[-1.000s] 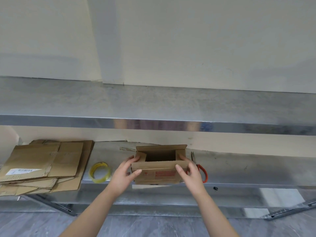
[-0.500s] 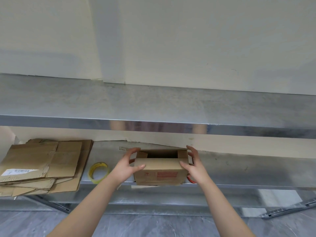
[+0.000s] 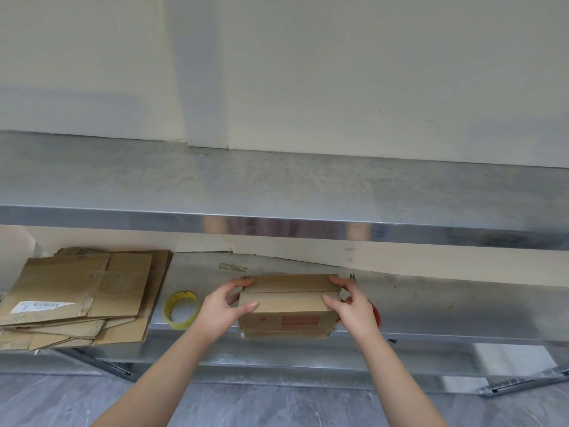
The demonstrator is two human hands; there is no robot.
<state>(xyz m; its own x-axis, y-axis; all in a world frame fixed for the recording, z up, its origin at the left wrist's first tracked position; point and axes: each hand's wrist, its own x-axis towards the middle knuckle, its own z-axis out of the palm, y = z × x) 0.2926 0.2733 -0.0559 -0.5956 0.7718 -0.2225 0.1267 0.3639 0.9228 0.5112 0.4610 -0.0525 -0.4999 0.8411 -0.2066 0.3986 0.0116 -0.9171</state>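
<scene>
One box (image 3: 286,306) — on the lower steel shelf (image 3: 462,309).

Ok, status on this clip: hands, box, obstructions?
Grip: left hand and right hand hold the cardboard box ends. Top flaps folded shut, box on lower shelf. Yellow tape roll left, red-handled tool right, neither blocking.

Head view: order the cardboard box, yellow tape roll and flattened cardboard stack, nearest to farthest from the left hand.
1. cardboard box, held by the left hand.
2. yellow tape roll, just to its left.
3. flattened cardboard stack, far left.
</scene>
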